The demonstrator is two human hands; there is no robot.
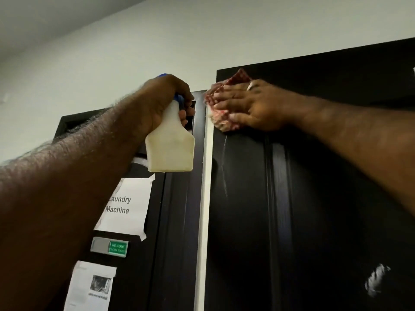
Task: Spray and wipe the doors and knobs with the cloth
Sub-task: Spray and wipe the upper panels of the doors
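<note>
My left hand (164,102) grips the neck of a white spray bottle (170,144) with a blue head, held up in front of the left dark door (177,221). My right hand (251,104) presses a red-and-white checked cloth (221,124) flat against the top left corner of the right dark door (314,198). The fingers lie straight over the cloth. A thin wet streak (224,167) runs down the door below the cloth. No knob is in view.
A white strip of wall (205,221) separates the two doors. The left door carries a "Laundry Machine" paper (128,205), a green "Welcome" slider sign (110,246) and another taped sheet (92,286). A white smear (377,279) marks the right door low down.
</note>
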